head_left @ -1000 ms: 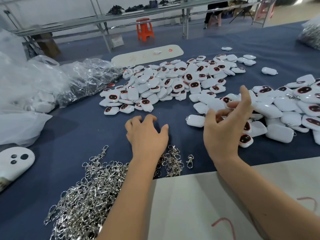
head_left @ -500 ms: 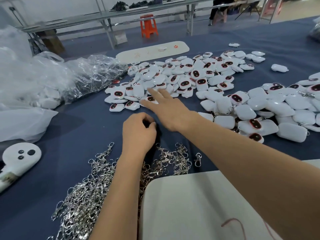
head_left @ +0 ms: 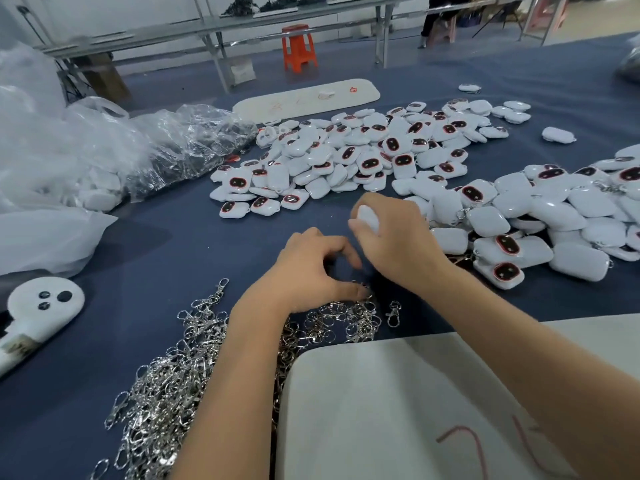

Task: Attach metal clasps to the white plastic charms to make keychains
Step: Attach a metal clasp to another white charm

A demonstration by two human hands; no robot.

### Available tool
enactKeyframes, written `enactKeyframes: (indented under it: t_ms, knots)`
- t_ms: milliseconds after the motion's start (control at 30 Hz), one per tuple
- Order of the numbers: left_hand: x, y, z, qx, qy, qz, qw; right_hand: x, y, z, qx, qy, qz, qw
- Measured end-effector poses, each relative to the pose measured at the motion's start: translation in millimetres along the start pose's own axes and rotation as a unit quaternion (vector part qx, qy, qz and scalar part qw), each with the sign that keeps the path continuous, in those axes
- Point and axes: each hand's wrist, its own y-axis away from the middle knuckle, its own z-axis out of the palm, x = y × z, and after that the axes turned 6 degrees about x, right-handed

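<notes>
My right hand (head_left: 398, 240) grips one white plastic charm (head_left: 367, 218), lifted a little above the blue cloth. My left hand (head_left: 315, 268) hovers just left of it, fingers curled, thumb and fingertips down at the top edge of the heap of silver metal clasps (head_left: 173, 382); whether it pinches a clasp I cannot tell. A single clasp (head_left: 394, 313) lies apart on the cloth. A large pile of white charms with dark red-rimmed faces (head_left: 363, 157) lies beyond my hands. More charms, some with clasps on them (head_left: 554, 216), lie to the right.
A white board (head_left: 398, 410) with red marks lies at the near edge under my right forearm. Clear plastic bags (head_left: 104, 157) with more charms fill the left. A white round-headed piece (head_left: 41, 306) lies at the left edge. A long white board (head_left: 304, 98) lies behind the charms.
My right hand reached out to the charm pile, then drew back toward me holding one charm. My left hand stayed over the clasps, fingers curling down onto them.
</notes>
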Motion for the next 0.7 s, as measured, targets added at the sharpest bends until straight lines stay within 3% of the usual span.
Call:
enactKeyframes:
  t_ms: [67, 200, 400, 533, 700]
  knots:
    - [5, 2, -3, -0.031, -0.007, 0.012, 0.999, 2, 17, -6, 0.06, -0.03, 0.028, 0.997]
    - [6, 1, -1, -0.055, 0.002, 0.021, 0.998, 5, 34, -11, 0.035, -0.043, 0.006, 0.998]
    - [-4, -5, 4, 0.07, 0.069, -0.003, 0.995, 5, 33, -12, -0.036, -0.143, 0.015, 0.989]
    - [-4, -6, 9, 0.089, 0.138, -0.011, 0.986, 7, 33, -11, -0.054, -0.136, -0.004, 0.989]
    - [-1, -6, 13, 0.107, 0.211, -0.015, 0.971, 15, 31, -13, -0.029, -0.194, 0.049, 0.979]
